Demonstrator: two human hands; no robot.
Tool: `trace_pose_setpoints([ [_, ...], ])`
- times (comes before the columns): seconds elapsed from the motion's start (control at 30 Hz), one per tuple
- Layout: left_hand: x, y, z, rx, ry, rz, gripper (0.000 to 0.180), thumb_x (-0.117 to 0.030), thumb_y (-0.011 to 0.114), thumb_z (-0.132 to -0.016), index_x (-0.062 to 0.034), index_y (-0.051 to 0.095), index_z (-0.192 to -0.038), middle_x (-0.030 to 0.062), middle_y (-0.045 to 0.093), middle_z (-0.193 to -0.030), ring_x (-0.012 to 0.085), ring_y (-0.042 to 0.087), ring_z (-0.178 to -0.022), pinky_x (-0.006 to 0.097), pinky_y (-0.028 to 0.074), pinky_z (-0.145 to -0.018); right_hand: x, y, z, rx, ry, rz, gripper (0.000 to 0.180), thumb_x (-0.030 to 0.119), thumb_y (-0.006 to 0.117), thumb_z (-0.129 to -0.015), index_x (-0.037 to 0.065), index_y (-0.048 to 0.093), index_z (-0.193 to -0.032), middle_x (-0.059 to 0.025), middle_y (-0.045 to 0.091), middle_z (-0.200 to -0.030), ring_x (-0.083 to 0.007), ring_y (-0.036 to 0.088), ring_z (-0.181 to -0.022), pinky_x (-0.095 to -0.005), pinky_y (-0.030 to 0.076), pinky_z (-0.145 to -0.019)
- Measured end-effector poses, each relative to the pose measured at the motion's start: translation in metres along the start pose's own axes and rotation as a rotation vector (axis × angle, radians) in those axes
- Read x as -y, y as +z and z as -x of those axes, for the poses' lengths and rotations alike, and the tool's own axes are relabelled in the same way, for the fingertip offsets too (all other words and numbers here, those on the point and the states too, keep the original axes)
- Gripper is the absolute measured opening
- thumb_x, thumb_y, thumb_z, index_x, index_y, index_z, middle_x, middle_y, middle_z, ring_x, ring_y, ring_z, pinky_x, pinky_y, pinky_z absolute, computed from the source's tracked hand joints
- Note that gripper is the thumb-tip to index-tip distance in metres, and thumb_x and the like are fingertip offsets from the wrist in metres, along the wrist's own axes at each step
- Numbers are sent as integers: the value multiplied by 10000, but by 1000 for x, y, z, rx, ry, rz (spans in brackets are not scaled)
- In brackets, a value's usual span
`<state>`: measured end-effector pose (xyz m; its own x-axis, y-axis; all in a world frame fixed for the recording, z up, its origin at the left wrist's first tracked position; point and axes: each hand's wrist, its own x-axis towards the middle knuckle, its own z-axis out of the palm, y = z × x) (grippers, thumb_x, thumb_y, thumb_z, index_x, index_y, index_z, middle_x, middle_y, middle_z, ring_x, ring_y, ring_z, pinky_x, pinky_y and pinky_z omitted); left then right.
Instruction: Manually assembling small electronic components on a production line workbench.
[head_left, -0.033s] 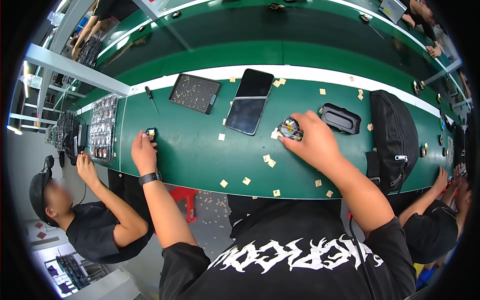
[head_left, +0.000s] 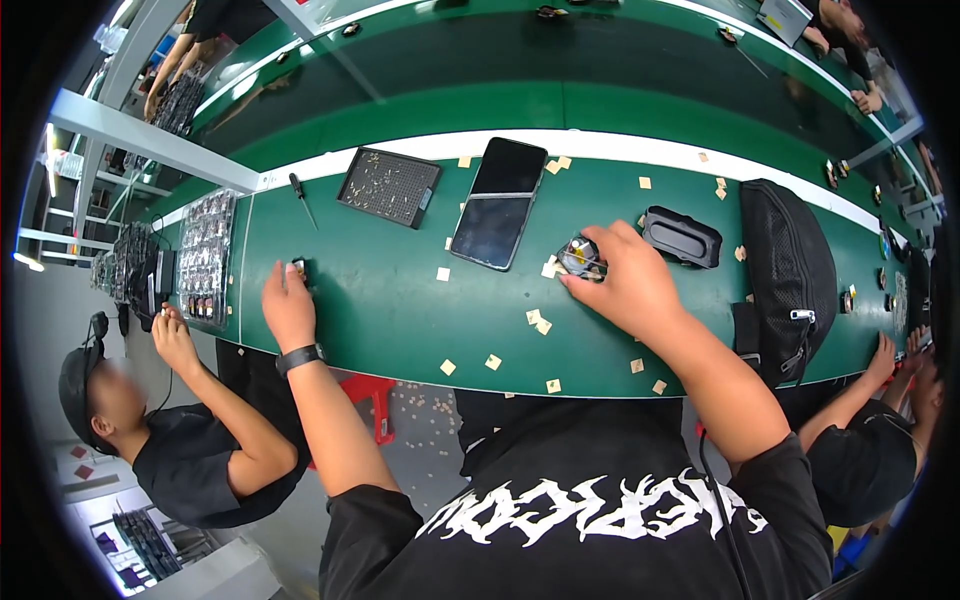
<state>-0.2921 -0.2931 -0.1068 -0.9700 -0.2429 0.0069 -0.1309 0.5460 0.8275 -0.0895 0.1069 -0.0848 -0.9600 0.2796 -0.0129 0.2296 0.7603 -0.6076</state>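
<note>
Grasping a round, dark-rimmed part [head_left: 575, 258] between thumb and fingers, the right hand [head_left: 638, 285] is over the green table [head_left: 400, 325] in the head view. Right of that grip, slightly ahead, lies a black oval tray [head_left: 682, 238]; to its left, farther ahead, a dark phone [head_left: 490, 225]. The left hand [head_left: 287, 303] has its fingers at a small dark part [head_left: 301, 266]; whether they clasp it, I cannot tell. Ahead of them lies a screwdriver [head_left: 296, 183].

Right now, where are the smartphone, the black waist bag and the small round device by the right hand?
Smartphone [head_left: 498, 208], head view: middle of its screen.
Black waist bag [head_left: 790, 272], head view: its broad side.
Small round device [head_left: 578, 257], head view: its uncovered face.
</note>
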Motion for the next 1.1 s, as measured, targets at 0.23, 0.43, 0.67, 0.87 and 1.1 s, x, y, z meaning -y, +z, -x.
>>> trace_pose_setpoints([
  [0.23,-104,72,164,631,148,551,368,-265,536,-1046,-23,593,-1317,117,662,-1206,155,674,-897,274,547,-726,13,-34,31,-22,-254,-149,550,242,872,-690,41,645,-1150,-85,610,-955,-274,677,-809,-363,554,-671],
  [0.43,-113,102,231,1369,-507,1231,472,-258,396,-1095,69,422,-1434,197,597,-1295,293,656,-1134,407,546,-993,39,-59,60,115,-323,-202,597,158,868,-695,79,642,-1243,-71,604,-935,-236,681,-787,-325,544,-639],
  [0.67,-129,89,239,1423,-532,1196,504,-247,377,-1085,117,390,-1433,245,599,-1273,323,648,-1157,424,556,-982,27,-61,89,-154,-433,-279,455,102,847,-734,110,719,-1171,-56,577,-895,-161,596,-656,-283,488,-544],
  [0.87,-130,88,252,1393,-388,1063,486,-227,376,-1084,111,401,-1433,192,617,-1256,256,653,-1120,385,579,-921,32,-61,104,-195,-403,-129,363,74,832,-746,110,748,-1098,-34,546,-844,-119,538,-563,-260,443,-467],
  [1.1,-127,87,261,1451,-180,899,464,-236,385,-1083,71,438,-1427,132,632,-1208,156,625,-1027,289,501,-790,34,-73,117,-207,-429,-93,332,31,827,-702,74,753,-1023,-40,557,-831,-141,573,-561,-267,468,-468],
])
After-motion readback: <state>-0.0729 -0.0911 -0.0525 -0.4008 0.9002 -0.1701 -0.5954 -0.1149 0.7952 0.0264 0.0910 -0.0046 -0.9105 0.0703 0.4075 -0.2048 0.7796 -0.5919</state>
